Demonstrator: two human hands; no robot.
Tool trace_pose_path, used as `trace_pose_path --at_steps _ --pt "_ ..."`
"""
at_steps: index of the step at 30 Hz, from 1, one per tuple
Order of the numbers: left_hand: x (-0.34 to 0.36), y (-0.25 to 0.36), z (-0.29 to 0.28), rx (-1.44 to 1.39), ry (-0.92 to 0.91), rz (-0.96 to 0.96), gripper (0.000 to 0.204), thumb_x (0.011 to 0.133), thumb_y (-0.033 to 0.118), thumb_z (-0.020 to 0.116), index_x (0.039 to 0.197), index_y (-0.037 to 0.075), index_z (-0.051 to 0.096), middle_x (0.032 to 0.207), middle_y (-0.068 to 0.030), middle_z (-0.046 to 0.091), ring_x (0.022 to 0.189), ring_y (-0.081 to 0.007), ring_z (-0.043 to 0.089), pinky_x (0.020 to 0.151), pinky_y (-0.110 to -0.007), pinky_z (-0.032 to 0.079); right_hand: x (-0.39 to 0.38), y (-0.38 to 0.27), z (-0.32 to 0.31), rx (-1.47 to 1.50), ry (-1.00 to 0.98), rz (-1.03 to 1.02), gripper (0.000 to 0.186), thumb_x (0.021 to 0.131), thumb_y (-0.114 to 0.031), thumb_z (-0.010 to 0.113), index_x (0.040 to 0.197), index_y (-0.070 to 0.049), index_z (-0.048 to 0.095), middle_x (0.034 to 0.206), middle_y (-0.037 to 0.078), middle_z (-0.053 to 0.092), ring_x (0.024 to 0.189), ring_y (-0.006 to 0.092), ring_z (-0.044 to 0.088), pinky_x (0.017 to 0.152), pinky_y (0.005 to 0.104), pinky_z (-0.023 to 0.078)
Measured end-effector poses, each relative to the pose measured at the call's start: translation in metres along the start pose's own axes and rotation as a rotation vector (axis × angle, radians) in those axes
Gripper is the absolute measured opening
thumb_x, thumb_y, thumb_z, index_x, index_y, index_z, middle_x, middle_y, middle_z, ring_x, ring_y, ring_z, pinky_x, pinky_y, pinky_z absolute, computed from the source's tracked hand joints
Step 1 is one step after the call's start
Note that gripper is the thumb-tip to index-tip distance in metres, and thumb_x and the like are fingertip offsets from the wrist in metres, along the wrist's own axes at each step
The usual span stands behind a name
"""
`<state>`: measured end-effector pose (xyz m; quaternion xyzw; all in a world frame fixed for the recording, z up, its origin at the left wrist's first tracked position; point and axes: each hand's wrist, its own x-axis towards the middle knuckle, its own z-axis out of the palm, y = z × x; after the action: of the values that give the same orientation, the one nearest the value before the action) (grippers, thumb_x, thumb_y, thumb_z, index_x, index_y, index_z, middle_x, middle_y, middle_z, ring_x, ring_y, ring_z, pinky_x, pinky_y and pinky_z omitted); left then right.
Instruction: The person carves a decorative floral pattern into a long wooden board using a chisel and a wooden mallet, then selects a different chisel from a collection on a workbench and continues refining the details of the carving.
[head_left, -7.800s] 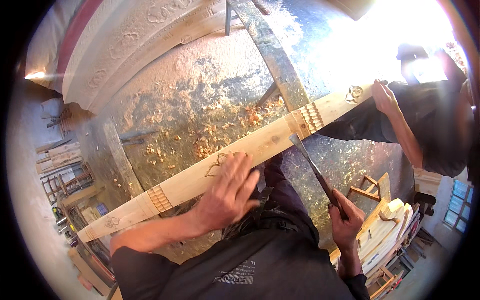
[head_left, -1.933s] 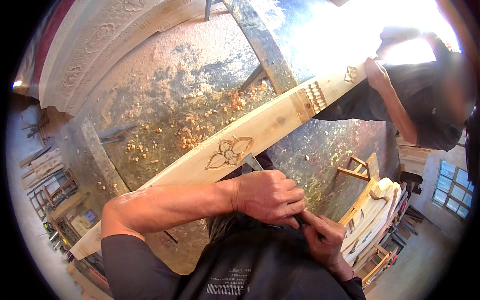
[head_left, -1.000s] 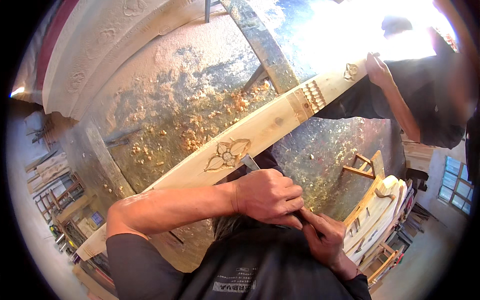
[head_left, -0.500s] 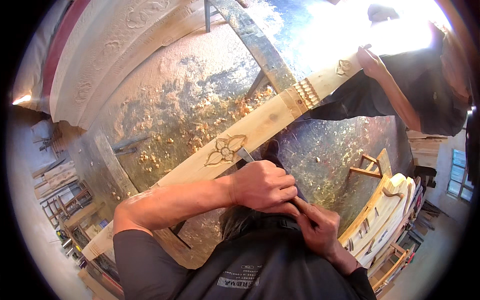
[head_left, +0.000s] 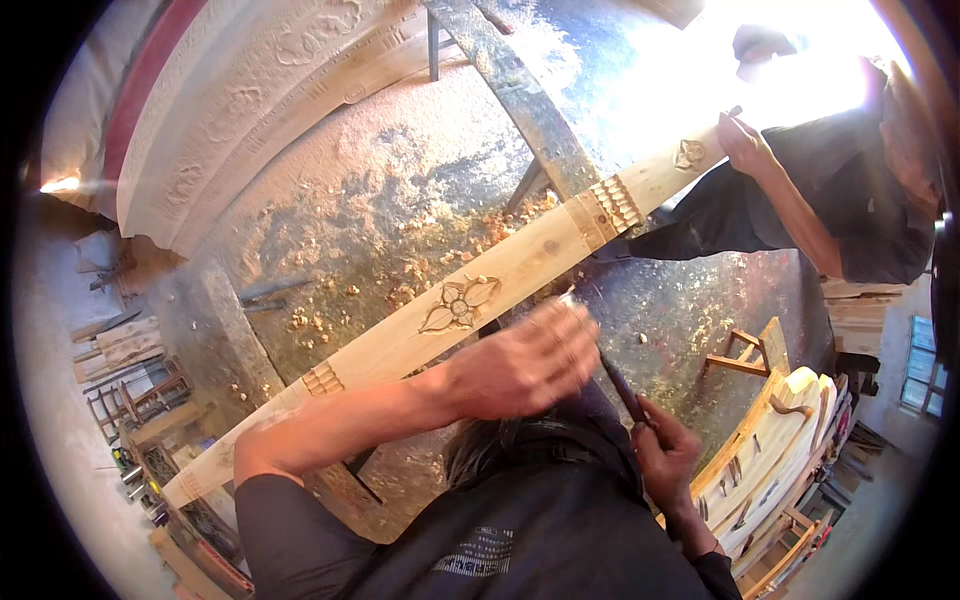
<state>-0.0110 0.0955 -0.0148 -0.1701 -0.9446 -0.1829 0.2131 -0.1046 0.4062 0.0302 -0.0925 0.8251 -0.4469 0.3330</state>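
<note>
A long pale wooden plank (head_left: 400, 335) runs diagonally in front of me, with a carved four-petal flower (head_left: 460, 304) near its middle. My right hand (head_left: 667, 448), lower right, is closed round the handle end of a carving chisel (head_left: 622, 388). The chisel's dark shaft points up and left, lifted off the plank. My left hand (head_left: 528, 362) is smeared by motion just below the plank, beside the chisel's upper part. It hides some of the tool, and I cannot tell whether its fingers touch it. A small bright spot shows above those fingers, too blurred to name.
A co-worker's hand (head_left: 748, 145) holds a tool at the plank's far right end. A bench (head_left: 520, 95) supports the plank. Wood shavings (head_left: 310, 325) litter the floor. Several tools lie on a pale wooden piece (head_left: 765, 455) at right. A large carved panel (head_left: 215, 110) stands upper left.
My left hand has left the flower and now blurs near the chisel's upper part. The chisel has come off the carving, and my right hand has shifted slightly right with it.
</note>
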Motion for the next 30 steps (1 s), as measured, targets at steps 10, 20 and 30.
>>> trace_pose_path --at_steps 10,20,30 --pt "-0.031 0.064 -0.044 0.104 -0.001 0.046 0.024 0.102 0.020 0.065 0.115 0.005 0.078 0.114 -0.0115 0.079 0.109 -0.0273 0.078 0.106 -0.042 0.061 0.017 -0.030 -0.020 -0.185 -0.459 -0.020 0.037 0.097 -0.008 0.078 0.134 -0.004 0.080 0.088 0.007 0.081 0.075 0.0070 0.068 0.069 0.0262 0.055" --pt "-0.063 0.026 -0.053 0.250 -0.068 -0.135 0.028 0.099 0.023 0.082 0.111 -0.002 0.076 0.095 -0.0171 0.077 0.090 -0.0303 0.077 0.086 -0.044 0.065 0.044 -0.045 -0.096 -0.214 -0.575 0.089 0.037 0.100 -0.031 0.080 0.131 -0.010 0.081 0.101 0.013 0.084 0.088 0.0118 0.075 0.081 0.0314 0.059" --pt "0.066 -0.001 -0.008 -0.062 0.059 0.354 0.038 0.105 0.020 0.066 0.137 0.002 0.069 0.131 -0.0164 0.074 0.119 -0.0272 0.073 0.105 -0.042 0.060 0.055 -0.041 -0.046 -0.236 -0.330 -0.293 0.039 0.099 -0.024 0.082 0.134 -0.009 0.079 0.112 0.016 0.083 0.085 0.0200 0.080 0.076 0.0355 0.061"
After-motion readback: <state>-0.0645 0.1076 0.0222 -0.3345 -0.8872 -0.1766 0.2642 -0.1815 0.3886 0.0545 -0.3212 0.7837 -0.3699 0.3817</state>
